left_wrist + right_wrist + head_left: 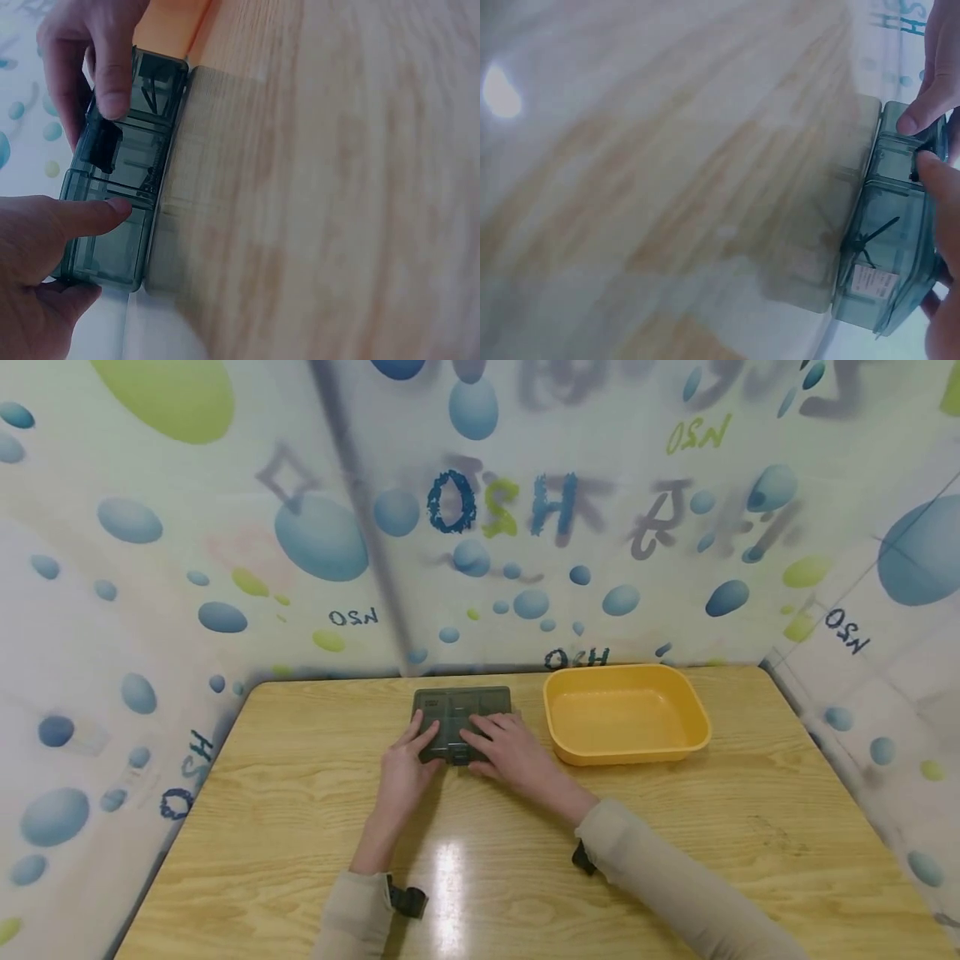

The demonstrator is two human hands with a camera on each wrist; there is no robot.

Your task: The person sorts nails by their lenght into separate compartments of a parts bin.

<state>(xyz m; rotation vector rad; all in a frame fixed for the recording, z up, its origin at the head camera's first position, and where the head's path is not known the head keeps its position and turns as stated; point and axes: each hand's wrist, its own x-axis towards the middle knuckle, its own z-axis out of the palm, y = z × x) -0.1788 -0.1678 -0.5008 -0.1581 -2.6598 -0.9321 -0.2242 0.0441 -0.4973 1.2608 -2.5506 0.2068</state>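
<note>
A translucent dark green storage box [453, 714] with compartments lies lid-down flat on the table, close to the back edge. My left hand [405, 764] holds its left end, thumb against the front wall and fingers over the lid. From the right, my right hand [513, 752] grips it, fingers on the lid and thumb by the front latch [105, 146]. The lid looks closed. Through the wall of the storage box [885, 217], thin black pieces and a small white printed label [874, 281] show; what the pieces are, I cannot tell.
A yellow plastic basin [626, 722] stands just right of the storage box. Both rest on a wood-grain table [300, 827], with a patterned wall covering [480, 568] behind and at the sides. Each wrist wears a small black camera [408, 902].
</note>
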